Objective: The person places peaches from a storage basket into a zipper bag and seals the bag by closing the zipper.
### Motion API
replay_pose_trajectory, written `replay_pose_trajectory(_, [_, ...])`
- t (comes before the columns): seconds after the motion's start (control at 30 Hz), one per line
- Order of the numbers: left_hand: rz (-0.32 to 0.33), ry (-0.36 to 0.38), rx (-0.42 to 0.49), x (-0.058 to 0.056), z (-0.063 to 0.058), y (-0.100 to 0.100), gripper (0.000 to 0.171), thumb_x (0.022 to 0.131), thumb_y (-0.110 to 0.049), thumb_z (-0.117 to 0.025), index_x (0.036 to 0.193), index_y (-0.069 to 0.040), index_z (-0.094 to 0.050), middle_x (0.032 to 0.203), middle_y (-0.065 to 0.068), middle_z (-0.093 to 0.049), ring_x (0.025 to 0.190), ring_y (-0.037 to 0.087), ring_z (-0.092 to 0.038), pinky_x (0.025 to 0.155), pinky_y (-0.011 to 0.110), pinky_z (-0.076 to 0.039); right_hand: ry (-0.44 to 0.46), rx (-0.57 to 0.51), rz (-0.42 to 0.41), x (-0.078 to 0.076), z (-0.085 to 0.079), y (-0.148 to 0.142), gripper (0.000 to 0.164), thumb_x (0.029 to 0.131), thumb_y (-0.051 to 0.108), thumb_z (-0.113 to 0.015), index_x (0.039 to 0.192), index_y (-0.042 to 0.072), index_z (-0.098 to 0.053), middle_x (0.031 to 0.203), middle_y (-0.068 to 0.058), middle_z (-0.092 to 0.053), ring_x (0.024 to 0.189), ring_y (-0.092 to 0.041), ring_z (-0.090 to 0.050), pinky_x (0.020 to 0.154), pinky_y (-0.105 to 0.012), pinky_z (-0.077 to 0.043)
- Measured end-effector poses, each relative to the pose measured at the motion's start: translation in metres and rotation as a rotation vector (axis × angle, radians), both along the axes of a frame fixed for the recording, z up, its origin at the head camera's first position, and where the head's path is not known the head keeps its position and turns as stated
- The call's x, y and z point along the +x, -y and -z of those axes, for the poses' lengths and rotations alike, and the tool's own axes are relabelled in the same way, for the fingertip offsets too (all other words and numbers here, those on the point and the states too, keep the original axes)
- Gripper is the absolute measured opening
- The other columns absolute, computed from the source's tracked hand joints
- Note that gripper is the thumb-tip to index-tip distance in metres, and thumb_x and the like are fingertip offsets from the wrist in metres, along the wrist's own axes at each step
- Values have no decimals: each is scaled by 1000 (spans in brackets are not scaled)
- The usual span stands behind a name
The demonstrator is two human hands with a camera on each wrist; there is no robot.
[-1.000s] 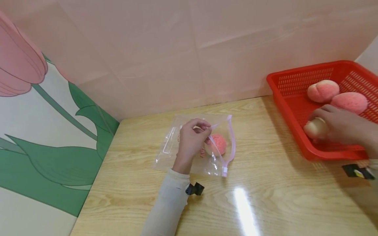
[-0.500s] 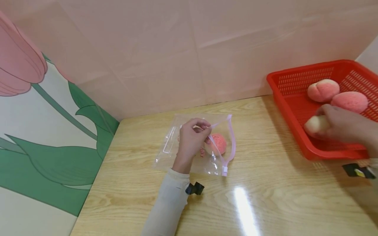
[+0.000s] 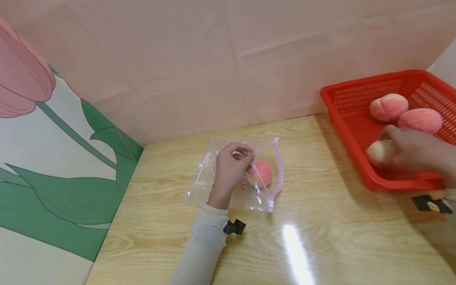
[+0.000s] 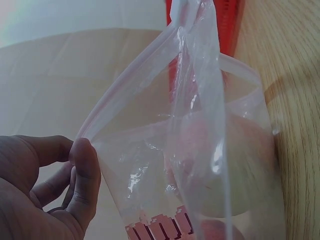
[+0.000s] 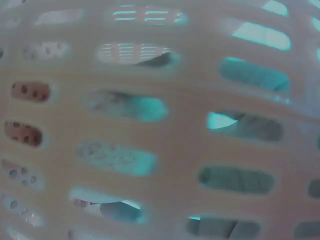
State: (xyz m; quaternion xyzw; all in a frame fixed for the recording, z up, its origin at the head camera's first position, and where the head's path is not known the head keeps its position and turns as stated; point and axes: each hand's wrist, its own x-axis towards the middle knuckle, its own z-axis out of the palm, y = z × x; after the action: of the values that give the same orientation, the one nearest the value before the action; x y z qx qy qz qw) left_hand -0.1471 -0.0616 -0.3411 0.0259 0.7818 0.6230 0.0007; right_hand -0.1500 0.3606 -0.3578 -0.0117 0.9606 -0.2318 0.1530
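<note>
My left hand [image 3: 229,170] pinches the pink-edged mouth of a clear slider zip bag [image 3: 197,194] between thumb and fingertips. The lifted edge leaves a gap at the mouth, seen also in the left wrist view, where the hand [image 4: 50,185] is at the left. Inside the bag rests one pink and cream peach [image 3: 264,173], probably a toy. Over at the right, my right hand [image 3: 417,150] reaches into a red plastic basket [image 3: 399,185] and grips another peach [image 3: 378,153], cream side showing. The basket's slotted wall fills the right wrist view, largely hiding that hand.
Two more peaches, a round one [image 3: 389,107] and a longer one [image 3: 420,120], lie at the back of the basket. The wooden table [image 3: 320,237] meets a pinkish covered wall [image 3: 185,79] behind. A tulip-patterned panel [image 3: 71,198] stands at the left.
My right fingers have shifted from over the top of the peach to its right side, exposing more of it. The left hand and bag stay in place.
</note>
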Motion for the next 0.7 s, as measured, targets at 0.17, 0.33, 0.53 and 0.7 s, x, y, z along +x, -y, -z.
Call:
replay_pose_trajectory(0.17, [5,-1,7,-1,-1,0,8,87,1,-72,94,-2,-71,80,2,-58,50,10,-60,60,48,-64,-30,80,-94,0,-1,1,76,70,48,-85,123,4,-51,91,-5,-64,81,-22,-57,64,-27,-45])
replay_pose_trajectory(0.33, [4,0,2,-1,-3,0,8,87,0,-72,95,-2,-71,81,2,-58,51,10,-61,63,50,-64,-57,88,-88,-2,-3,-3,83,70,48,-86,127,0,-49,97,-11,-64,84,-24,-56,65,-30,-45])
replay_pose_trajectory(0.53, [9,-6,0,-1,-4,-1,8,87,0,-72,95,-2,-71,80,1,-58,51,9,-61,65,53,-63,-156,134,-77,-5,-3,-6,73,77,40,-83,130,0,-52,109,-24,-64,82,-27,-58,66,-47,-59])
replay_pose_trajectory(0.7, [14,-24,9,0,-5,-1,8,87,1,-71,95,0,-71,79,1,-58,50,9,-60,66,57,-62,-161,154,-127,-7,-3,-5,48,89,28,-73,128,4,-59,102,-12,-69,82,-21,-59,69,-44,-58])
